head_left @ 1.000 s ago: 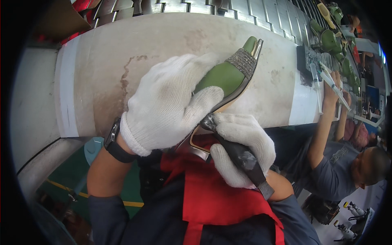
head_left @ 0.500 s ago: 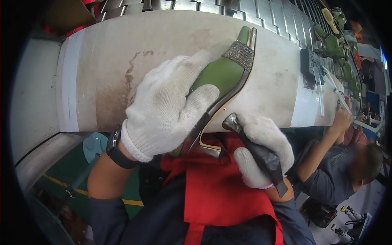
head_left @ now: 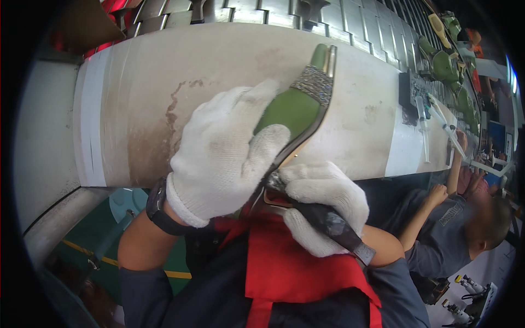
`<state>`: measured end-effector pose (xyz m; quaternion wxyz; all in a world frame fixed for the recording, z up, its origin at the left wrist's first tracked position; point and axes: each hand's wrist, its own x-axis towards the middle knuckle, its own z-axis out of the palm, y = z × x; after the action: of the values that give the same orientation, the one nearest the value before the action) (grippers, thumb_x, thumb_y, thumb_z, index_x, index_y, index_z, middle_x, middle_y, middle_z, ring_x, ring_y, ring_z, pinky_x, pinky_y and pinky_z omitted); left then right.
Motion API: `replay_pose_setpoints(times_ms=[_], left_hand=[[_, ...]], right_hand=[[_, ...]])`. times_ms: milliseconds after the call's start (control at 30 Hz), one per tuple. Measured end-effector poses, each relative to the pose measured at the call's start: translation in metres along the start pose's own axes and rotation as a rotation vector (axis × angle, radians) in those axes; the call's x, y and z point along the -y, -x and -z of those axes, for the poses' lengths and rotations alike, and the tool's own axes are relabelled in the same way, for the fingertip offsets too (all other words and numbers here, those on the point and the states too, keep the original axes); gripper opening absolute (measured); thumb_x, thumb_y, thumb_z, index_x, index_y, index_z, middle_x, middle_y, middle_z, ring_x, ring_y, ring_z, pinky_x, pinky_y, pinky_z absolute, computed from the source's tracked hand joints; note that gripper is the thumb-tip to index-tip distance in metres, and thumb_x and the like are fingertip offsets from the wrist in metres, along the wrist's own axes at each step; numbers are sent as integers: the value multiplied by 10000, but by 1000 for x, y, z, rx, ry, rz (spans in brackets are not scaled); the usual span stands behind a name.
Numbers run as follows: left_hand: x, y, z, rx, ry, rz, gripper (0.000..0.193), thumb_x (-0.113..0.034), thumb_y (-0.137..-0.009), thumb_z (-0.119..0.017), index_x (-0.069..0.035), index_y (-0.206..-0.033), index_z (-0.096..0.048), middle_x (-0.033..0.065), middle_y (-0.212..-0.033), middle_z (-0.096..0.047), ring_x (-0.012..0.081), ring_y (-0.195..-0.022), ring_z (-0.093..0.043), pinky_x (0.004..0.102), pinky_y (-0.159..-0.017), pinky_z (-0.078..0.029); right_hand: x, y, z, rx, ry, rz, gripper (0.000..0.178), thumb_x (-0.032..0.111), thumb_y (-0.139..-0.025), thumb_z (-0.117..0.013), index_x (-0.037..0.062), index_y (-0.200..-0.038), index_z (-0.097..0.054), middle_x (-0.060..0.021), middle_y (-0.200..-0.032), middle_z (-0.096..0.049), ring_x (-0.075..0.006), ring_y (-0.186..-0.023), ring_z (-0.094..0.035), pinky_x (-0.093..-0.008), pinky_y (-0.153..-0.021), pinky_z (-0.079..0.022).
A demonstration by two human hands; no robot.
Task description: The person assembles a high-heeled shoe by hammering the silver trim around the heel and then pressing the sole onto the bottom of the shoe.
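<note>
My gloved left hand (head_left: 227, 147) is wrapped round a high-heeled sandal (head_left: 313, 85) on a green shoe last (head_left: 295, 109), its toe pointing up and away from me. A glittery band crosses the forefoot, and the dark sole edge faces right. My gloved right hand (head_left: 328, 205) grips a dark hammer (head_left: 333, 227), with no handle showing. Its rounded end meets the sole edge near the heel; whether it presses there is hard to tell. The left glove and the tool hide much of the sandal's rear.
Under the sandal lies a pale, stained padded bench (head_left: 147, 82). Syringes (head_left: 424, 128) and a dark block (head_left: 407, 95) sit at its right end. A metal slat conveyor (head_left: 246, 16) runs behind, with more green lasts (head_left: 444, 66) far right. A co-worker (head_left: 448, 218) sits at the right.
My right hand has moved left, bringing the hammer's rounded end from beside the sandal to its sole near the heel. My left hand keeps its hold. The co-worker's arms have shifted.
</note>
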<state>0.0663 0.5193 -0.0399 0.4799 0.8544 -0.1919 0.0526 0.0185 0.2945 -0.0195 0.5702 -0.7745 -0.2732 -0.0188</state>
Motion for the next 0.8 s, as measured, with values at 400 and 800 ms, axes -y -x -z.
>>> replay_pose_setpoints(times_ms=[400, 800], left_hand=[[-33, -47, -18, 109, -201, 169, 900, -397, -833, -889, 73, -1520, -548, 280, -1287, -739, 404, -1201, -751, 467, -1048, -582], [-38, -58, -20, 96, -188, 221, 825, -340, -826, -903, 30, -1485, -573, 271, -1155, -783, 441, -1077, -789, 479, -953, -626]], right_hand=[[-6, -20, 67, -289, -313, -100, 287, 16, -1080, -599, -62, -1355, -579, -269, -1338, -731, -339, -1233, -751, -486, -1107, -591], [-23, -123, 77, -202, -274, -361, 215, 163, -1094, -652, -9, -1204, -720, -142, -1143, -804, -250, -1054, -808, -400, -970, -646]])
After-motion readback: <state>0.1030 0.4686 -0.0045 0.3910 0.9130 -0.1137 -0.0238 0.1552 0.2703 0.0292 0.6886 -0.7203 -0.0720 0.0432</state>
